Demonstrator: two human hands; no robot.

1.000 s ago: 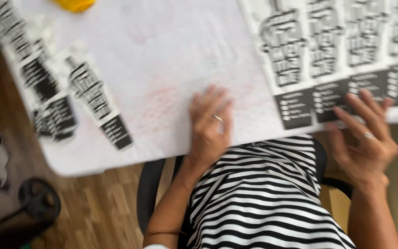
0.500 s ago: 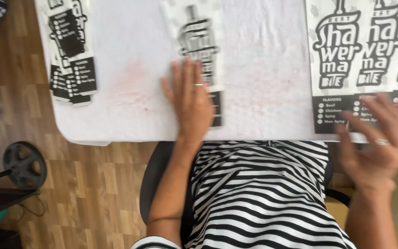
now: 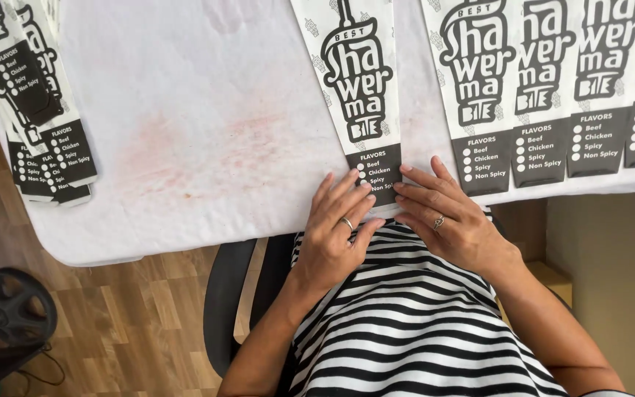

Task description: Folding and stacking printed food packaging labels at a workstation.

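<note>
White paper with black print is pressed flat under the fingertips. The left hand (image 3: 336,239) is spread open, its fingers laid on the dark bottom end of one long paper sleeve (image 3: 354,95). The right hand (image 3: 450,220) is open too, fingers resting just beside that same end. Nothing is gripped. The sleeve is lying alone at the near edge of the white table (image 3: 185,147). To the right, a row of flat sleeves (image 3: 553,88) is laid side by side and looks untouched. Far left, a small stack of sleeves (image 3: 38,125) is piled up and looks finished.
</note>
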